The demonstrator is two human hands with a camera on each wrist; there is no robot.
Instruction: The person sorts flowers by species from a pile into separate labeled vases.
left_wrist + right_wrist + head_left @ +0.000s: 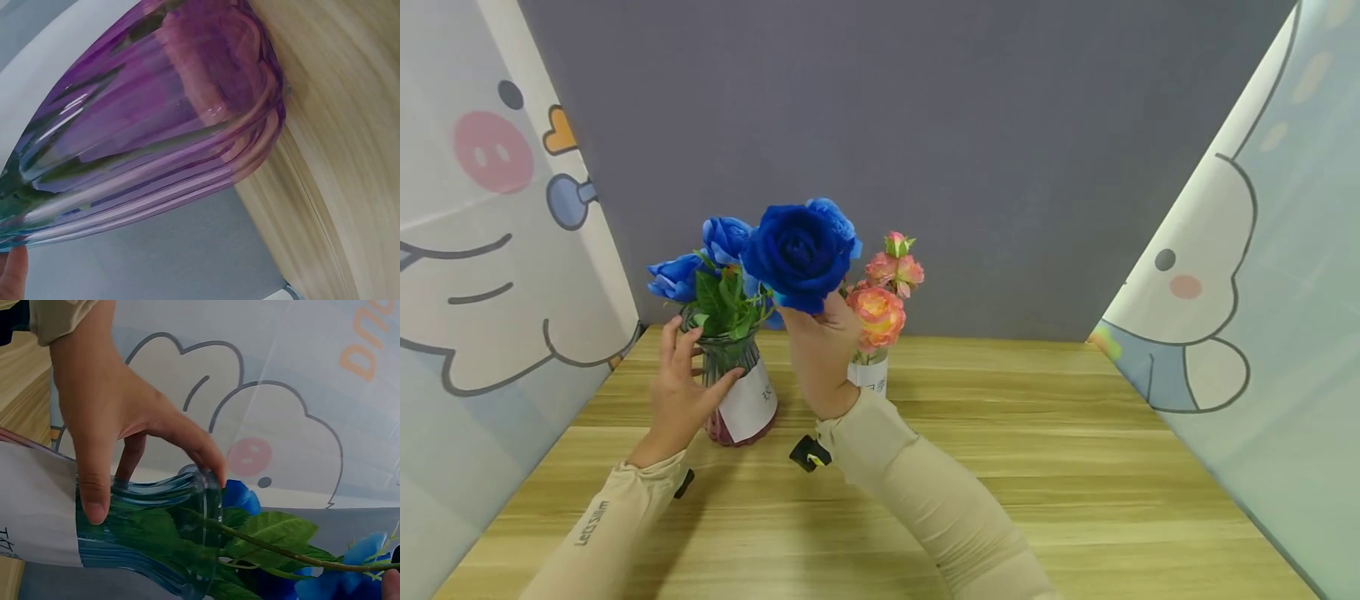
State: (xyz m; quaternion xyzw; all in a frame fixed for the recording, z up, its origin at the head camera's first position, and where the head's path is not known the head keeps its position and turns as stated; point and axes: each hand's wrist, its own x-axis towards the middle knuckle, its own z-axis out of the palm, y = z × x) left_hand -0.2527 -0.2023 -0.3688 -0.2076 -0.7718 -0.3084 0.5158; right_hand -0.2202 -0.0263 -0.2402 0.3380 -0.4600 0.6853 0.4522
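A ribbed glass vase, blue-green above and pink-purple at its base, stands on the table holding blue roses and green leaves. My left hand grips it near the neck, thumb on the front and fingers spread round the far side. Above and right of its mouth, my right hand holds a large dark blue rose just below the bloom. In the right wrist view a green stem runs from a fingertip at the right edge into the vase mouth.
Behind my right hand stands a second vase with a white label and pink-orange flowers. A grey panel closes the back of the wooden table. Cartoon-printed sheets flank both sides.
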